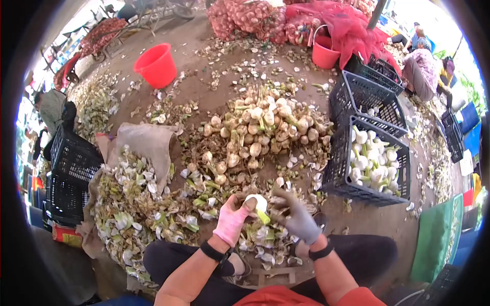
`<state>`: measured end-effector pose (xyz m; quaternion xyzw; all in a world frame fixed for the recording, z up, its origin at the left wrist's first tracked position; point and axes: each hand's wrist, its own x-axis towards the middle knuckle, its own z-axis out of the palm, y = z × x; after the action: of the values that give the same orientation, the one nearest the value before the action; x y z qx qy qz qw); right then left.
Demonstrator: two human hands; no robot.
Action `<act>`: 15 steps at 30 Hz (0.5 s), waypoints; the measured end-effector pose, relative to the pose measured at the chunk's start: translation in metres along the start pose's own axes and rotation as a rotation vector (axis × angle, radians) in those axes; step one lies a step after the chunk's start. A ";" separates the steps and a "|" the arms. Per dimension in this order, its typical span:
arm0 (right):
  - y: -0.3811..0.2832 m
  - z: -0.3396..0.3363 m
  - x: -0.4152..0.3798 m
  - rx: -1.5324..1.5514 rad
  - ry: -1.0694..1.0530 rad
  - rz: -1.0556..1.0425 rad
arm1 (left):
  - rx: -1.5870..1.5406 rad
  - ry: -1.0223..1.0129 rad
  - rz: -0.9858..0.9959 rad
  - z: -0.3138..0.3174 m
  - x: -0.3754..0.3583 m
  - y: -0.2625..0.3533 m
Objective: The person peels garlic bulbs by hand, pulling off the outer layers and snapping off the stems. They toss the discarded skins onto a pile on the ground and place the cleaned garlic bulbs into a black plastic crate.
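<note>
My left hand [232, 220], in a pink glove, is closed around a peeled white garlic bulb [259, 201] with a short green stem pointing down toward the right. Just right of the bulb is my right hand [300, 218] in a grey glove, its darkened fingers curved toward the bulb and smeared by motion. Below both hands lie stripped garlic skins and leaves [263, 237]. Beyond them rises a heap of unpeeled garlic [255, 133], brown and dusty, with stalks attached.
Right of the heap, a black crate [352, 193] holds peeled bulbs, with another crate [352, 94] behind. Peelings [127, 214] pile up on the left by a sack cloth [145, 148]. Red buckets [156, 65] and net sacks [250, 20] stand farther back. A person [421, 74] crouches at right.
</note>
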<state>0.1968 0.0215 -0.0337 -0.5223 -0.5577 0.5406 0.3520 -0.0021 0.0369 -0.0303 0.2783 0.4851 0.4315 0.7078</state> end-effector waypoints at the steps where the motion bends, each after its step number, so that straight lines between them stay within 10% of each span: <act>1: -0.001 0.009 0.005 0.061 -0.051 -0.051 | 0.029 0.024 0.009 0.002 0.006 -0.003; 4: 0.014 0.024 0.013 0.032 -0.008 -0.219 | 0.112 0.069 0.018 -0.002 0.017 -0.021; 9: 0.072 -0.026 0.047 1.384 0.026 0.358 | 0.283 0.063 -0.043 -0.001 0.021 -0.010; 10: 0.036 -0.046 0.054 0.760 0.238 0.165 | 0.282 0.063 -0.046 0.000 0.019 -0.009; 11: 0.044 -0.080 0.072 1.164 0.347 0.141 | 0.290 0.005 -0.051 0.001 0.017 -0.008; 13: 0.021 -0.147 0.101 0.649 0.550 -0.218 | 0.340 -0.074 -0.110 0.009 0.008 0.008; 15: -0.004 -0.208 0.141 0.951 0.590 -0.320 | 0.332 -0.100 -0.114 0.012 0.005 0.010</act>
<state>0.3663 0.2065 -0.0190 -0.3445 -0.2038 0.5032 0.7659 0.0065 0.0459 -0.0200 0.3845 0.5287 0.2902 0.6989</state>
